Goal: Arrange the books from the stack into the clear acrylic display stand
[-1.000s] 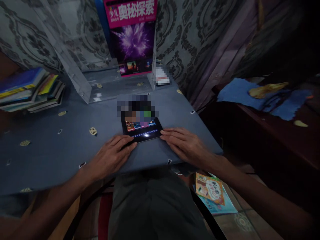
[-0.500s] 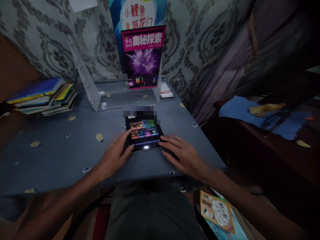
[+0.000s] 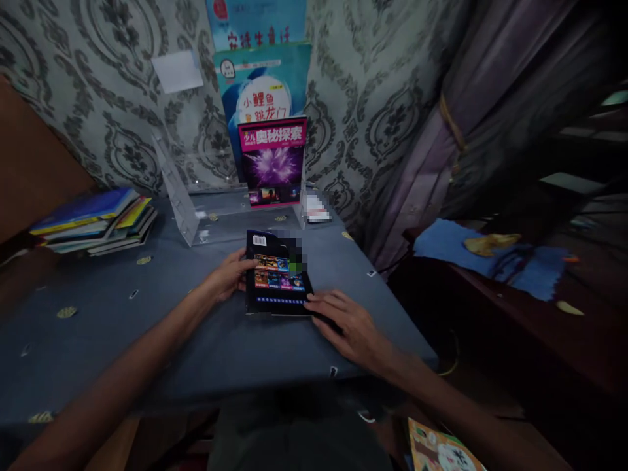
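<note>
A black-backed book (image 3: pixel 277 291) lies with its back cover up near the table's front edge; a barcode and rows of small colour pictures show on it. My left hand (image 3: pixel 226 275) grips its left edge, thumb over the cover and fingers curled beneath, and that side looks slightly raised. At the lower right corner, the stretched fingers of my right hand (image 3: pixel 356 330) rest on the cover, with the thumb beside the bottom edge. Part of the book's upper right is blurred out by blocks.
Beyond the book stands a clear acrylic rack (image 3: pixel 181 203) holding a purple-and-pink book (image 3: pixel 272 163), with blue books (image 3: pixel 265 72) behind it. A book pile (image 3: pixel 93 219) sits at the left. Right of the table, a blue cloth (image 3: pixel 441 252) lies on a dark red surface.
My left hand has shifted up along the book's left edge, its fingers now under it, and that side has risen. The right hand stays at the lower right corner. The camera view has tilted up.
</note>
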`<state>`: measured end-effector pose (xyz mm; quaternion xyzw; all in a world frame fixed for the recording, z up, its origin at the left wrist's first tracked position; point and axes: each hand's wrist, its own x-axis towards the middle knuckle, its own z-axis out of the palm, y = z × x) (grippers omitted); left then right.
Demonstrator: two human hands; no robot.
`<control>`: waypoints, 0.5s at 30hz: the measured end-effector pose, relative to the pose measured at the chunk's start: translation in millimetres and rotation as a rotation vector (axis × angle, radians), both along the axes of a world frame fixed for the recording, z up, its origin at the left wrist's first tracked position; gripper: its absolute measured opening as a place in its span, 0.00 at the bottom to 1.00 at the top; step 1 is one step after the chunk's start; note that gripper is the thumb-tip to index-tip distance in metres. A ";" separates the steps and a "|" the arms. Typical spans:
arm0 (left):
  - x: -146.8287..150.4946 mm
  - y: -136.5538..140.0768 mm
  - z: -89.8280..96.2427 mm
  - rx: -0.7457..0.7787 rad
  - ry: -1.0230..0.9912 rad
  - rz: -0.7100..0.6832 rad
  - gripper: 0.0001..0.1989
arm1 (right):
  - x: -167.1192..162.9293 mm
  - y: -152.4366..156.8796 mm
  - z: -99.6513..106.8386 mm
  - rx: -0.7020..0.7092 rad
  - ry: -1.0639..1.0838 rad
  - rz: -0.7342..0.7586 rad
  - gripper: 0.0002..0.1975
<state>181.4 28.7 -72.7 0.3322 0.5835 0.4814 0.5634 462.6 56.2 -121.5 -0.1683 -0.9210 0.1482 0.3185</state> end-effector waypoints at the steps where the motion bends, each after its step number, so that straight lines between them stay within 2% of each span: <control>1: 0.4 2.5 2.7 0.030 0.019 -0.014 0.20 | 0.3 0.2 -0.1 -0.028 0.009 0.002 0.12; 4: 3.4 2.0 16.0 0.173 0.090 -0.077 0.25 | -1.1 5.4 -2.2 -0.208 0.079 -0.076 0.13; 7: 7.1 -1.2 36.2 0.319 0.196 -0.144 0.30 | -8.1 22.4 -1.9 -0.470 0.192 -0.201 0.24; 9: 7.9 -1.6 49.5 0.444 0.264 -0.186 0.29 | -15.0 39.5 4.2 -0.596 0.248 -0.183 0.26; 12: 3.7 -2.0 59.8 0.662 0.389 -0.225 0.24 | -25.6 65.1 21.8 -0.671 0.328 -0.139 0.14; 15: -4.7 -7.7 53.1 0.761 0.581 -0.209 0.17 | -35.1 80.4 36.6 -0.754 0.403 -0.084 0.11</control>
